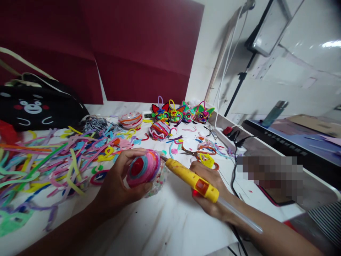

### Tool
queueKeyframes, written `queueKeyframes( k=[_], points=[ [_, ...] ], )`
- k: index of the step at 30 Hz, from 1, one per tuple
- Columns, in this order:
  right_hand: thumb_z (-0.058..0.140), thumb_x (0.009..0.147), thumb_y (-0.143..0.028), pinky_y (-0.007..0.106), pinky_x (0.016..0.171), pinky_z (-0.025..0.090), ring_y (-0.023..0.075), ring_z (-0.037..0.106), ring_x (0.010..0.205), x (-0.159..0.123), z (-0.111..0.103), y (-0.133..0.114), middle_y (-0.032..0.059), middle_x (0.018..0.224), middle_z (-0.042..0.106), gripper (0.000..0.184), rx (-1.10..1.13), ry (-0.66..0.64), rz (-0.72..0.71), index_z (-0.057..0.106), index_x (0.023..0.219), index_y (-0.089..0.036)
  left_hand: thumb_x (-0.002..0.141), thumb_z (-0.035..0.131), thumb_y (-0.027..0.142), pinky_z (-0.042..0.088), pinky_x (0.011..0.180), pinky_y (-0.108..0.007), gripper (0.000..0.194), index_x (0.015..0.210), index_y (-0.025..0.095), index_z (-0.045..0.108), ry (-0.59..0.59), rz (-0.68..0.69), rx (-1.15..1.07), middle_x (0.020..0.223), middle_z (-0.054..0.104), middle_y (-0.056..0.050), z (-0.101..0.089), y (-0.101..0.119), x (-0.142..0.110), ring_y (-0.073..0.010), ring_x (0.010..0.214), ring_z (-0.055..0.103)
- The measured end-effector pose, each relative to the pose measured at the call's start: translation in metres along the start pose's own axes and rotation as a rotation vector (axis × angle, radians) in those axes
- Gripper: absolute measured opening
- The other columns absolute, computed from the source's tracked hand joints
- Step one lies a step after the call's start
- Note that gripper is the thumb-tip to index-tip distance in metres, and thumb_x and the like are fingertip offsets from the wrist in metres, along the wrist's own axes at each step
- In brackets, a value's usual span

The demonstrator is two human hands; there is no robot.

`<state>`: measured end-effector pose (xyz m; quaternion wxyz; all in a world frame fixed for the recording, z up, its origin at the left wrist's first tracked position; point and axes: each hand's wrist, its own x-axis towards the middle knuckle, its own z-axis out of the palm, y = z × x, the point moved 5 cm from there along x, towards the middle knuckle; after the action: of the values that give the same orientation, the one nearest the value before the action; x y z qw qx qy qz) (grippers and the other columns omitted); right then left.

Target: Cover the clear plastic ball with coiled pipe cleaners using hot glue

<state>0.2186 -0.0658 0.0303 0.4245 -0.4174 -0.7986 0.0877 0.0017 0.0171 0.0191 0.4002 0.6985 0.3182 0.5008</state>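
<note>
My left hand (117, 181) is wrapped round a ball (144, 169) covered in rings of coloured pipe cleaner, red, blue, pink and orange; its right side looks clear with coloured specks. In my right hand (210, 183) is a yellow hot glue gun (190, 177), a clear glue stick poking out of its back end. The gun's nozzle points left, at the ball's upper right edge; whether it touches I cannot tell. Just beyond lie scissors (190, 153) with orange handles. Another striped ball (160, 130) and a half-shell (130, 120) with coloured bands sit farther back.
Loose pipe cleaners (71, 160) spread over the table's left side. Several finished eared ornaments (173, 113) stand along the back. A black bag (37, 106) is at the far left. On the right, a black cable (234, 170) runs from a power strip (226, 137) past my right arm.
</note>
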Motion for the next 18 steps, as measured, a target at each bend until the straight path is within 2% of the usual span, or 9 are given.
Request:
queueKeyframes(
  k=[6, 13, 18],
  points=[
    [0.051, 0.074, -0.013, 0.031, 0.051, 0.036, 0.0171, 0.048, 0.061, -0.0002, 0.0008, 0.0015, 0.0012, 0.076, 0.05, 0.017, -0.018, 0.0, 0.017, 0.04, 0.083, -0.024, 0.064, 0.083, 0.033, 0.053, 0.098, -0.043, 0.053, 0.11, 0.028, 0.058, -0.017, -0.002, 0.015, 0.127, 0.06, -0.007, 0.0022, 0.0, -0.0019, -0.033, 0.124, 0.057],
    [0.051, 0.076, -0.014, 0.031, 0.053, 0.037, 0.0171, 0.046, 0.061, -0.0005, 0.0001, -0.0006, 0.0004, 0.076, 0.046, 0.018, 0.012, -0.021, 0.002, 0.037, 0.081, -0.024, 0.06, 0.085, 0.034, 0.055, 0.095, -0.043, 0.054, 0.107, 0.028, 0.057, 0.02, -0.076, -0.026, 0.127, 0.062, -0.009, -0.0001, -0.0052, 0.0014, -0.0348, 0.123, 0.059],
    [0.05, 0.079, -0.017, 0.033, 0.053, 0.038, 0.0182, 0.047, 0.062, -0.0008, 0.0023, -0.0015, 0.0019, 0.078, 0.047, 0.015, 0.017, -0.049, -0.016, 0.038, 0.083, -0.024, 0.06, 0.086, 0.033, 0.054, 0.098, -0.042, 0.054, 0.106, 0.027, 0.058, 0.038, -0.056, -0.023, 0.125, 0.062, -0.008, -0.002, -0.0047, 0.003, -0.0327, 0.121, 0.06]
  ],
)
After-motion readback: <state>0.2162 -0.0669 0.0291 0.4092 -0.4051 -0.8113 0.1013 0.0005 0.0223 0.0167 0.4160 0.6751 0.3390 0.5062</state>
